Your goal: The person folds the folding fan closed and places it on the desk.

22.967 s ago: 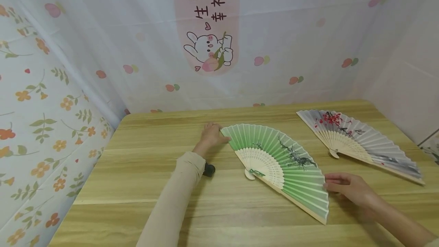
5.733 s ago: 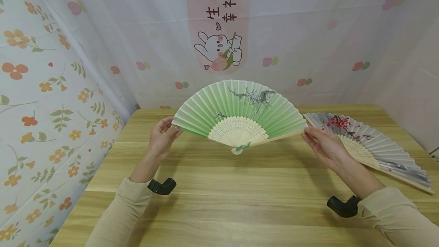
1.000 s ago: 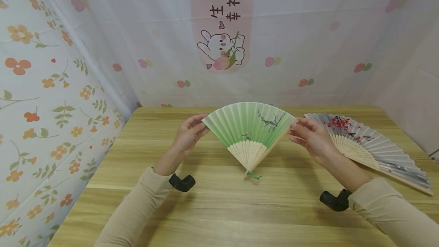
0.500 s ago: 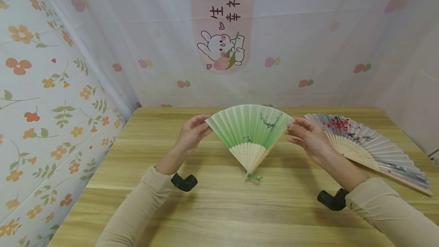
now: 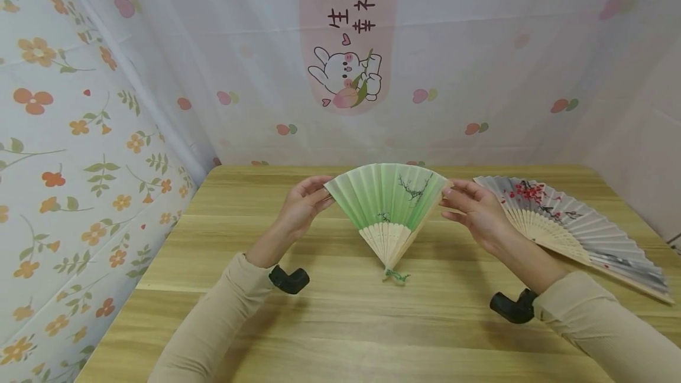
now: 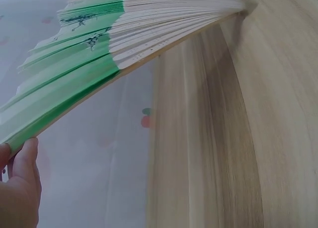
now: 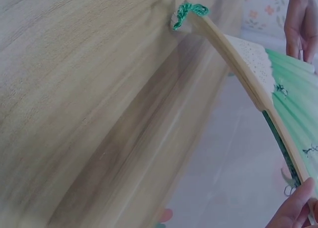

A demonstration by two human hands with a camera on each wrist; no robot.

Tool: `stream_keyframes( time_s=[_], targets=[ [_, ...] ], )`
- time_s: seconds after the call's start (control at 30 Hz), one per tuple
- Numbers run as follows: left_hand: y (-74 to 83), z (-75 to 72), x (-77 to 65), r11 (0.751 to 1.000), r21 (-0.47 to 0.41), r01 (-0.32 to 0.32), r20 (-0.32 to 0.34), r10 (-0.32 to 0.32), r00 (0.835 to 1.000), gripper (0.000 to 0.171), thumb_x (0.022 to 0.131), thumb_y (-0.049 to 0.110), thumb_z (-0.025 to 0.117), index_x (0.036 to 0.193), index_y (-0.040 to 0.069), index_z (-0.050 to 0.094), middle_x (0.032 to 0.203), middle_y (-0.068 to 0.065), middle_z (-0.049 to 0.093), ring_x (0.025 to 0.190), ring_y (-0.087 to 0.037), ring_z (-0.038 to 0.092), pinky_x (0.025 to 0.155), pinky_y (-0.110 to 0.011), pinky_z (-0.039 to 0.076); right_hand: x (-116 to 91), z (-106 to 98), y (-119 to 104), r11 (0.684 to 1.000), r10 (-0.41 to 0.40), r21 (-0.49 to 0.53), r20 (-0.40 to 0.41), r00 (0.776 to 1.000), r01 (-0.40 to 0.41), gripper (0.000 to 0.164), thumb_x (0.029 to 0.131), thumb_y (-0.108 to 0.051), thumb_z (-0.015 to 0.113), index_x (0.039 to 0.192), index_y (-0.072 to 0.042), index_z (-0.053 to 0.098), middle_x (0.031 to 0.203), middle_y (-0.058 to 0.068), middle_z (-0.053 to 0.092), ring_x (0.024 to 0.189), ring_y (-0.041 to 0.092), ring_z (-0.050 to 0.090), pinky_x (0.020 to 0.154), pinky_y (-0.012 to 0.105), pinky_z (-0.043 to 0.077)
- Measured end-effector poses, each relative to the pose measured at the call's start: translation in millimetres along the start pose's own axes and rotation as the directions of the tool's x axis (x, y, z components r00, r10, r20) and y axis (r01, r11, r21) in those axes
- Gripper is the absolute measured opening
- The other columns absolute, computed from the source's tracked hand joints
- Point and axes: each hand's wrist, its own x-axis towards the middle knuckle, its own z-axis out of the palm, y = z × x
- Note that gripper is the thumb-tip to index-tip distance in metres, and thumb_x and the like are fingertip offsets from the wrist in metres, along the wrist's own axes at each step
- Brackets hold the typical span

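Between both hands, a green folding fan (image 5: 385, 197) stands partly spread, pivot down near the tabletop and pleated edge up. It carries a dark branch print, pale slotted ribs (image 6: 149, 29) and a green cord (image 7: 191, 10) tied at the pivot. My left hand (image 5: 302, 208) pinches its left outer edge between thumb and fingers. With thumb and fingers my right hand (image 5: 476, 208) holds the right outer stick near the top. In the left wrist view, the leaf's pleats bunch tightly toward the far side.
A grey folding fan (image 5: 574, 229) with red blossoms lies fully spread at the right, just beyond the right hand. Black wrist mounts (image 5: 289, 279) hang below both wrists. The wooden table (image 5: 372, 330) ends at a printed curtain (image 5: 239, 64) behind and a floral one at the left.
The green fan lay wide on the table, then was lifted wide between both hands. Over the last second the hands have moved slightly closer, narrowing it; its pivot has dropped slightly. The grey fan stays put.
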Motion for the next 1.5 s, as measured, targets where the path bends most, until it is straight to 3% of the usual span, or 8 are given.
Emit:
stream_keyframes(
  time_s=[0.57, 0.87, 1.13, 1.5],
  targets=[
    [3.8, 6.5, 0.7, 0.996, 0.089, 0.008, 0.067, -0.014, 0.998, 0.029, 0.088, -0.007, 0.045, 0.117, -0.010, 0.044, 0.100, -0.008, 0.052, 0.090, -0.016, 0.056, 0.092, -0.040, 0.039, 1, 10, -5, 0.999, 0.000, -0.039, 0.027, 1.000, 0.001, 0.025, 0.086, -0.018, 0.058, 0.106, -0.011, 0.044, 0.091, -0.003, 0.051, 0.081, 0.008, 0.056, 0.071, 0.021, 0.050],
    [4.7, 10.9, 0.8, 0.998, 0.057, -0.003, 0.087, -0.002, 0.996, 0.028, 0.088, -0.006, 0.044, 0.116, -0.011, 0.044, 0.100, -0.006, 0.053, 0.089, -0.015, 0.056, 0.094, -0.042, 0.037, 1, 10, -7, 0.999, 0.004, -0.037, 0.023, 1.000, -0.003, 0.023, 0.086, -0.018, 0.059, 0.104, -0.012, 0.046, 0.089, -0.004, 0.054, 0.081, 0.009, 0.057, 0.071, 0.021, 0.050],
    [4.0, 11.9, -0.3, 0.998, 0.056, -0.015, 0.103, 0.009, 0.995, 0.029, 0.088, -0.006, 0.045, 0.117, -0.010, 0.045, 0.098, -0.006, 0.053, 0.091, -0.016, 0.056, 0.089, -0.034, 0.043, 1, 11, -7, 1.000, -0.009, -0.027, 0.032, 0.999, 0.010, 0.021, 0.086, -0.017, 0.058, 0.102, -0.011, 0.048, 0.088, -0.004, 0.055, 0.080, 0.009, 0.058, 0.070, 0.021, 0.050],
    [1.4, 13.1, -1.6, 0.997, 0.060, -0.056, 0.140, 0.047, 0.989, 0.029, 0.088, -0.007, 0.045, 0.116, -0.011, 0.045, 0.097, -0.005, 0.053, 0.090, -0.015, 0.056, 0.090, -0.036, 0.042, 2, 10, -6, 0.999, -0.002, -0.051, 0.030, 1.000, 0.004, 0.023, 0.086, -0.018, 0.058, 0.105, -0.012, 0.046, 0.090, -0.004, 0.053, 0.080, 0.008, 0.056, 0.070, 0.020, 0.050]
  ],
)
